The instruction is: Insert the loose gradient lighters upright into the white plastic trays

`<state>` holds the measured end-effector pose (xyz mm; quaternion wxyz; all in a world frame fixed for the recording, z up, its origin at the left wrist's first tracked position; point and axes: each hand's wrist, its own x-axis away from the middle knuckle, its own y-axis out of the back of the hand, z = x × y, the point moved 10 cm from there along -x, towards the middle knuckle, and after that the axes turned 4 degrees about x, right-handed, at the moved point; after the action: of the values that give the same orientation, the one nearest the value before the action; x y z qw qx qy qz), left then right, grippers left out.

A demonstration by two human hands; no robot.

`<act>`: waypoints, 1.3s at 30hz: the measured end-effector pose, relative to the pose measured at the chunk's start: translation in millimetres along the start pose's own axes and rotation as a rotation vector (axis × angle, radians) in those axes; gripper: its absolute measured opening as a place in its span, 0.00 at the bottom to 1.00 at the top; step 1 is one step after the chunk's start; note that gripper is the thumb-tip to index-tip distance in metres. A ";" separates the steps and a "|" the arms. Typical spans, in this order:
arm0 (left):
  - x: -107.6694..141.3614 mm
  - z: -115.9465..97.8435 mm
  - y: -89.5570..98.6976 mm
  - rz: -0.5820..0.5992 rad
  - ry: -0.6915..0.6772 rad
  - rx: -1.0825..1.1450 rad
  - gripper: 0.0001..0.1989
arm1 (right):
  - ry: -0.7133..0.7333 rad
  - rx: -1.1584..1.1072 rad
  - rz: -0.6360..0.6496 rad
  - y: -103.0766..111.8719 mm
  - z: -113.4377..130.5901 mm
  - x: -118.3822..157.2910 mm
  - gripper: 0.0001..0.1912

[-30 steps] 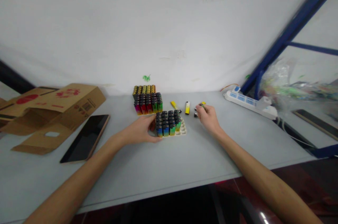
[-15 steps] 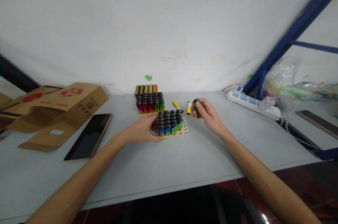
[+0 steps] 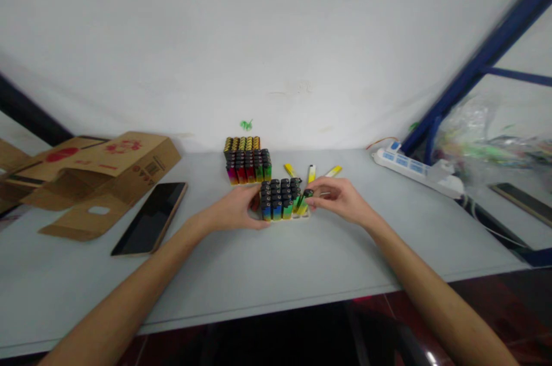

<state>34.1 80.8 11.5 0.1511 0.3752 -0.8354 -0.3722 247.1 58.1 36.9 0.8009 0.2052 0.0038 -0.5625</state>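
Head view. The left hand rests on the pale grey surface, its fingers curled against the left side of the small white plastic tray of upright black-capped rainbow lighters, steadying it; the grip is a loose wrap, not a full closure. The right hand is at the tray's right edge, with its fingers pinched shut on a single black-capped green-yellow lighter. That lighter is tilted, cap uppermost, its lower end at the tray's right-hand row; whether it is seated in a slot cannot be determined.

Just beyond the fingers of both hands, three loose yellow lighters lie flat on the surface, fanned apart. Beyond the left fingers, close to the wall, stands a second, fuller block of rainbow and gold lighters, separate from the tray in hand.

Well to the left of the left hand lie a dark flat phone with a copper-coloured edge and a flattened brown cardboard box with red print. Well to the right of the right hand, a white power strip with blue switches lies beside a blue metal frame.
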 end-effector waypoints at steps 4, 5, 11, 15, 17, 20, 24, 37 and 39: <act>0.0 0.5 -0.2 -0.001 0.000 0.002 0.23 | 0.000 0.035 0.015 -3.4 -1.6 0.3 0.23; 0.1 0.6 -0.1 -0.002 0.001 0.000 0.23 | 0.010 0.046 0.028 -4.5 0.4 0.7 0.22; 0.5 -0.2 -0.4 -0.001 0.005 0.004 0.22 | 0.141 0.198 0.066 -9.6 25.1 6.0 0.17; 1.0 -4.1 -0.3 0.004 -0.004 0.026 0.24 | 0.182 0.249 0.039 -12.3 31.1 8.4 0.18; 1.0 -4.7 -0.1 0.002 -0.002 0.020 0.23 | 0.202 0.276 0.022 -13.2 32.3 9.1 0.19; 0.5 -3.8 -0.1 -0.003 0.006 0.011 0.23 | 0.210 0.306 -0.002 -13.8 32.4 9.3 0.19; -0.2 -3.2 -0.5 -0.002 0.007 0.004 0.24 | 0.200 0.311 -0.013 -12.4 30.5 8.7 0.20; -0.3 -6.0 1.0 -0.002 0.009 -0.010 0.23 | 0.041 0.210 0.027 -12.3 9.2 4.0 0.20; 0.0 -6.3 0.7 -0.001 0.005 -0.004 0.22 | 0.046 0.239 0.007 -14.6 6.4 2.7 0.21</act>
<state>37.1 77.9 16.3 0.1540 0.3761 -0.8341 -0.3730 233.5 49.3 37.3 0.7722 0.3122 -0.0456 -0.5514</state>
